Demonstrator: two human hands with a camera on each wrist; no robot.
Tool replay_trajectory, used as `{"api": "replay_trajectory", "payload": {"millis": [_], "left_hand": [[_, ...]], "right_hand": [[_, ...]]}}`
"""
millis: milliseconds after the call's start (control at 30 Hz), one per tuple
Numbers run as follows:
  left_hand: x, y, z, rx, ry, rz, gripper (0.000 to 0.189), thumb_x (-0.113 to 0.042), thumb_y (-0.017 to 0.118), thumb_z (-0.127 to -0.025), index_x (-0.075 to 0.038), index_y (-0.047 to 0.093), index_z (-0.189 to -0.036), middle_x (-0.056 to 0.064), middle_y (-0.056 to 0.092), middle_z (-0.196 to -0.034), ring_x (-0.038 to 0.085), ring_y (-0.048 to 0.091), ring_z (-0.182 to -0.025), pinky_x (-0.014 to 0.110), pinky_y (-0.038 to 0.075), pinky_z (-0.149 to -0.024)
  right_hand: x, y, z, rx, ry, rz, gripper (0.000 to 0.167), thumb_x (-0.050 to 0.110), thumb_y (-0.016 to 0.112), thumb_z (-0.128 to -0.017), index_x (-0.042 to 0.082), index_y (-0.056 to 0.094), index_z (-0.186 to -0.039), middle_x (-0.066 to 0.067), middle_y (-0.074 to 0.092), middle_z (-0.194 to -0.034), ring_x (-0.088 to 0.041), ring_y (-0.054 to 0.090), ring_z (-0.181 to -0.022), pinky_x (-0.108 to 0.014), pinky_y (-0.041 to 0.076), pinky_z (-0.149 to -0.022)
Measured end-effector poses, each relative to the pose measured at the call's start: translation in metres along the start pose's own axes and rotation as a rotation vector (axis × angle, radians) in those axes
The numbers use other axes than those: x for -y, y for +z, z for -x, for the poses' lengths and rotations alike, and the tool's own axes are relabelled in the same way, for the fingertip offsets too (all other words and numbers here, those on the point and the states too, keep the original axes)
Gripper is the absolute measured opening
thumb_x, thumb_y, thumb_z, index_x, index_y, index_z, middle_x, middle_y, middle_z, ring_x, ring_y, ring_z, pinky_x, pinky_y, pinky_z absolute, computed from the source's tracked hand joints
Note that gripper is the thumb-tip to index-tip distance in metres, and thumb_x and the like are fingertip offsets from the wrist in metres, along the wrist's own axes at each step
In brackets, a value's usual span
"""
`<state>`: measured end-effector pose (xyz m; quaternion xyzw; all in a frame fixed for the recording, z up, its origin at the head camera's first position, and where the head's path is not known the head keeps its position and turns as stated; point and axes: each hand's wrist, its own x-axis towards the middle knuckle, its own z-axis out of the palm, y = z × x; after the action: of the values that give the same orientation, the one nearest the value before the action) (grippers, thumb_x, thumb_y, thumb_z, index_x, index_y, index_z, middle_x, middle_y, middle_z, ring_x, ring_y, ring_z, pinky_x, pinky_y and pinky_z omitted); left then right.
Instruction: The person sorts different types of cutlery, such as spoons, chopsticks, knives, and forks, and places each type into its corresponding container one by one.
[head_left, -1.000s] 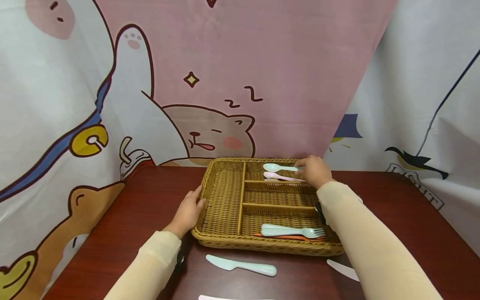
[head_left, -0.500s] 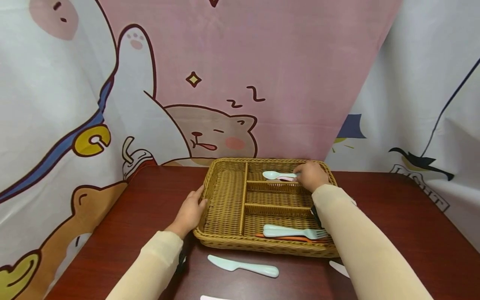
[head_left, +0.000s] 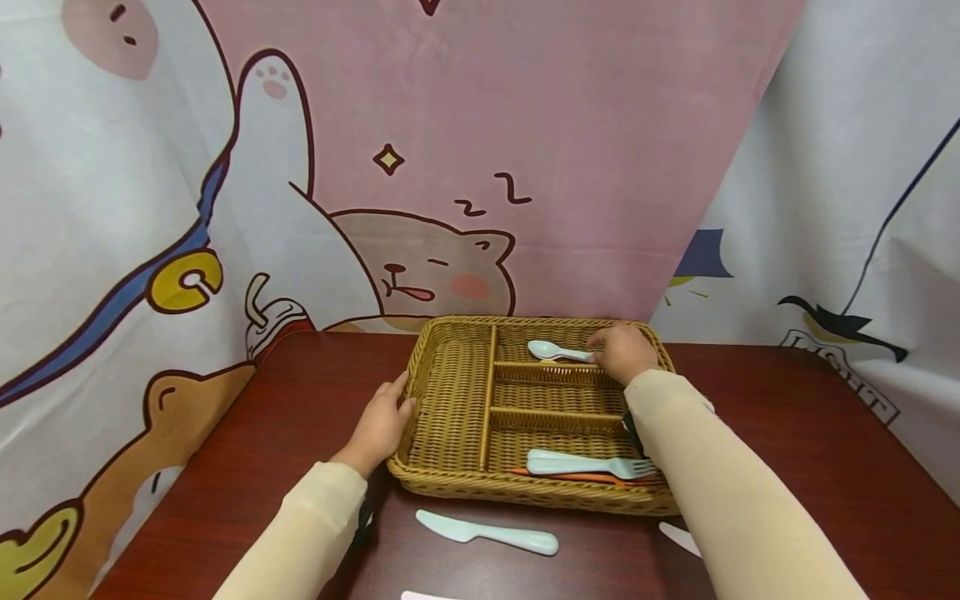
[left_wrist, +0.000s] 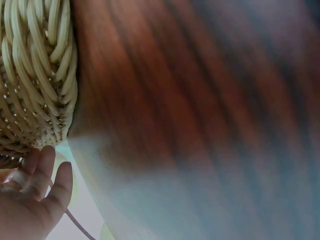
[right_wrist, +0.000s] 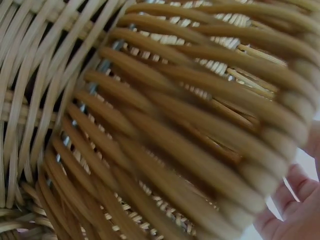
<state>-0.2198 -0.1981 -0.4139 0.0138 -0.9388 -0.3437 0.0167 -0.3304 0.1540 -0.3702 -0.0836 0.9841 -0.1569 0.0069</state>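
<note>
At the left side of a wicker cutlery basket (head_left: 450, 323), my left hand (head_left: 378, 423) rests against the wall, thumb over the rim. The left wrist view shows its fingers (left_wrist: 46, 167) fairly straight at the woven underside. My right hand (head_left: 626, 353) reaches into the back right compartment and pinches the handle end of a pale mint spoon (head_left: 543, 350). That spoon lies over a pink one, mostly covered. In the right wrist view the basket's woven wall (right_wrist: 150, 120) hides the spoon, and only some fingers (right_wrist: 290, 200) show past the rim.
Mint forks (head_left: 585, 463) and an orange piece of cutlery (head_left: 615, 479) lie in the front right compartment. On the table (head_left: 300, 367) before the basket are a mint knife (head_left: 487, 532), a pale blade (head_left: 678, 538) by the right sleeve and a pinkish strip (head_left: 423, 596). A printed curtain (head_left: 600, 167) hangs behind.
My right hand has come down a little with the mint spoon, which now lies lower, over the pink spoon, tilted slightly. The left hand stays at the basket's side.
</note>
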Motion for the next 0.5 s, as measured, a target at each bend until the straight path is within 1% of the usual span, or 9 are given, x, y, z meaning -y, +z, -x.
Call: {"api": "replay_trajectory", "payload": {"millis": [133,267,367,467,500], "left_hand": [[0.0,0.0,0.001,0.007,-0.004,0.005,0.057,-0.019,0.047,-0.103,-0.004,0.024,-0.153,0.023,0.043,-0.139,0.037,0.05,-0.123,0.051,0.041,-0.1],[-0.001,0.0,0.002,0.01,-0.004,0.011,0.058,-0.02,0.047,-0.103,-0.004,0.024,-0.154,0.023,0.041,-0.141,0.036,0.05,-0.122,0.051,0.042,-0.098],[-0.001,0.0,0.002,0.014,-0.004,0.009,0.057,-0.02,0.046,-0.103,-0.004,0.023,-0.154,0.023,0.041,-0.141,0.035,0.052,-0.119,0.05,0.043,-0.095],[0.0,-0.001,0.002,0.014,-0.003,0.002,0.057,-0.02,0.046,-0.103,-0.004,0.023,-0.154,0.023,0.042,-0.139,0.035,0.053,-0.117,0.05,0.044,-0.094],[0.0,-0.001,0.002,0.015,-0.004,0.003,0.057,-0.019,0.046,-0.103,-0.004,0.024,-0.153,0.023,0.041,-0.14,0.036,0.052,-0.12,0.051,0.043,-0.096]], "right_hand": [[-0.001,-0.005,0.003,-0.029,-0.054,-0.009,0.032,0.014,0.07,-0.089,0.005,0.068,-0.12,-0.024,0.057,-0.126,-0.042,0.056,-0.111,-0.054,0.049,-0.085],[-0.001,-0.015,0.006,-0.053,-0.092,-0.054,0.036,0.013,0.069,-0.09,0.002,0.065,-0.123,-0.024,0.055,-0.128,-0.043,0.051,-0.117,-0.056,0.045,-0.092],[0.001,-0.024,0.009,-0.053,-0.095,-0.139,0.039,0.013,0.065,-0.093,0.002,0.06,-0.129,-0.025,0.05,-0.133,-0.044,0.047,-0.121,-0.057,0.043,-0.094],[0.003,-0.031,0.013,-0.067,-0.104,-0.262,0.041,0.013,0.062,-0.095,0.0,0.056,-0.134,-0.026,0.048,-0.132,-0.043,0.048,-0.119,-0.056,0.044,-0.093],[0.004,-0.034,0.014,-0.074,-0.105,-0.309,0.041,0.013,0.061,-0.096,0.001,0.055,-0.135,-0.026,0.048,-0.132,-0.042,0.048,-0.118,-0.055,0.044,-0.092]]}}
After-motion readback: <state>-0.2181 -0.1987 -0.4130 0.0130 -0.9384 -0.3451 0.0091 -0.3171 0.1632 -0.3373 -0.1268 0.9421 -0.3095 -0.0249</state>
